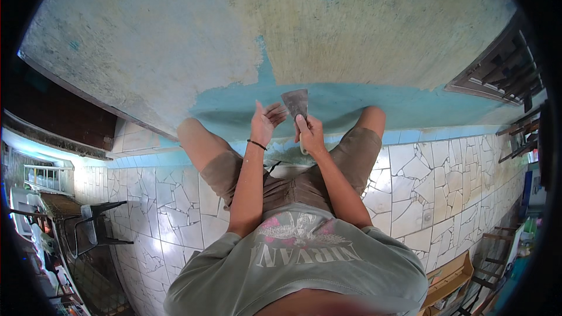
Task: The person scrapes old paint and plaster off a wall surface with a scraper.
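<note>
My right hand (312, 135) grips the handle of a putty knife (297, 101), its wide grey blade pointing up toward the wall. Just left of the blade, my left hand (264, 122) is raised with its fingers apart and holds nothing. A dark beaded bracelet (257, 144) circles the left wrist. Before me rises a wall (351, 39) with a mottled, pale, worn surface. Turquoise paint (395, 101) covers a band along its bottom, with ragged patches higher up. I cannot tell whether the left fingertips touch the blade.
A broken-tile floor (410, 175) spreads around my bent legs. At left are a dark doorway (57, 101) and a dark chair (90, 226). A slatted wooden frame (496, 70) is set in the wall at right. A wooden shelf (450, 278) stands behind at right.
</note>
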A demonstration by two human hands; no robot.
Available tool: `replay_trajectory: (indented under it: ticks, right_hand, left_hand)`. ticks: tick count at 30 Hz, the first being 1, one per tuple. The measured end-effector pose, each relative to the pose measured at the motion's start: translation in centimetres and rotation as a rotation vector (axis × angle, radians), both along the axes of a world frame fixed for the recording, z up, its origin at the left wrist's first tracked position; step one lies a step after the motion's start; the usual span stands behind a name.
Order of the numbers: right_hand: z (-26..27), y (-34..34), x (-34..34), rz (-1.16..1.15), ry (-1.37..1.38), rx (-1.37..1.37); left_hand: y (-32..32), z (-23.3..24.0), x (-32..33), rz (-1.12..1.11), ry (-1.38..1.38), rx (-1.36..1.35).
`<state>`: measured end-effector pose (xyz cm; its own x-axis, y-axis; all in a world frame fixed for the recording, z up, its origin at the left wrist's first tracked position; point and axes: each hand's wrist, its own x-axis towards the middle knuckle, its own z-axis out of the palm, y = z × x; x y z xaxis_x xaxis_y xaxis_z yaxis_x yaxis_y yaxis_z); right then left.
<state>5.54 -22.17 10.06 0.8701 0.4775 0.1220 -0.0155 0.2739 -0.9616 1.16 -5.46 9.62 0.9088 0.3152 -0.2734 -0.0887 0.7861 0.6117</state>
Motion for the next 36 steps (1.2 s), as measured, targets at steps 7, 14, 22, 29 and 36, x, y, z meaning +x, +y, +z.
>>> replay_trajectory:
  ticks: [7,14,22,29,36]
  right_hand:
    - [-1.7,0.0,0.9,0.239,0.184,-0.434]
    - [-1.6,-0.6,1.4,0.277,0.188,-0.066]
    - [-0.4,0.2,0.8,0.247,0.07,-0.492]
    - [-0.1,-0.4,0.2,0.164,-0.078,-0.402]
    - [8.0,-6.4,4.0,0.275,-0.505,-0.67]
  left_hand:
    - [0.8,-1.1,0.2,0.064,0.107,0.722]
    - [1.6,-3.0,-0.6,0.118,0.198,0.205]
    - [1.4,-2.1,-1.3,0.036,-0.184,-0.368]
    - [0.5,0.7,0.1,0.017,-0.11,0.099]
    - [0.7,6.2,-1.6,-0.018,-0.128,0.772]
